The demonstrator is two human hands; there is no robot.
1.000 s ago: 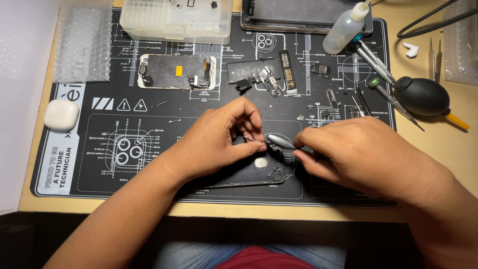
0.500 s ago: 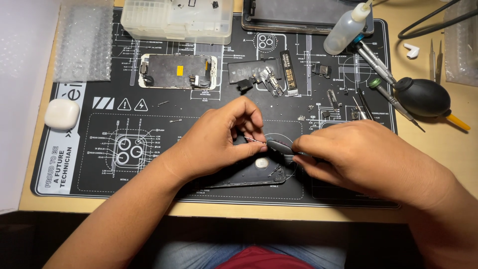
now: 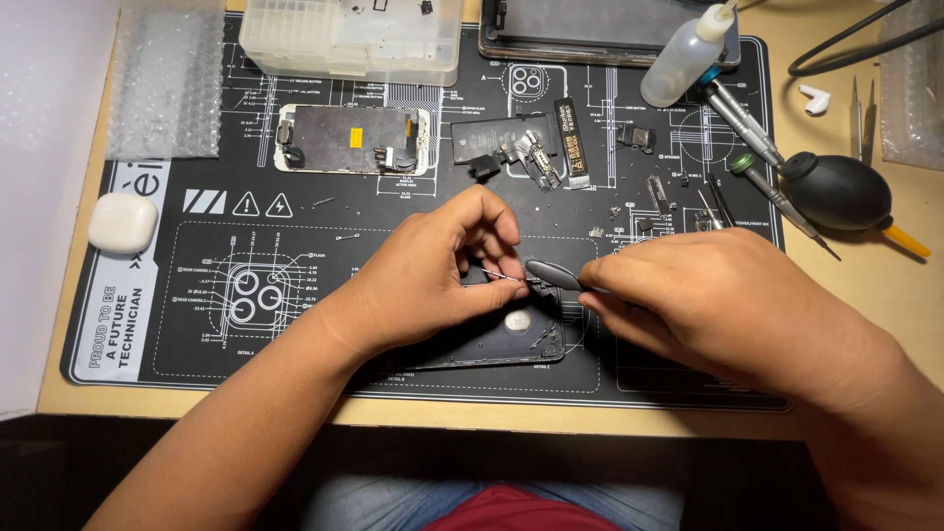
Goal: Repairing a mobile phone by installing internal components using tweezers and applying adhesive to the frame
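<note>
An opened dark phone housing [image 3: 492,344] lies on the black repair mat [image 3: 177,324] near the front edge, mostly under my hands. My left hand [image 3: 423,275] rests over its upper part, thumb and fingers pinching a thin metal piece [image 3: 497,276]. My right hand [image 3: 718,300] comes in from the right and grips a grey flat-tipped prying tool [image 3: 553,274], whose tip meets the left fingertips above the housing. A round silvery part [image 3: 517,320] shows inside the housing.
A removed phone screen [image 3: 352,140], a battery and small parts [image 3: 521,147] lie further back. A clear plastic box [image 3: 352,37], a squeeze bottle [image 3: 691,54], screwdrivers [image 3: 742,113], a black air blower [image 3: 838,192] and a white earbud case [image 3: 122,221] surround the mat.
My right hand has drawn the prying tool slightly right and up; my left fingers have closed tighter on the thin piece. Everything else is as before.
</note>
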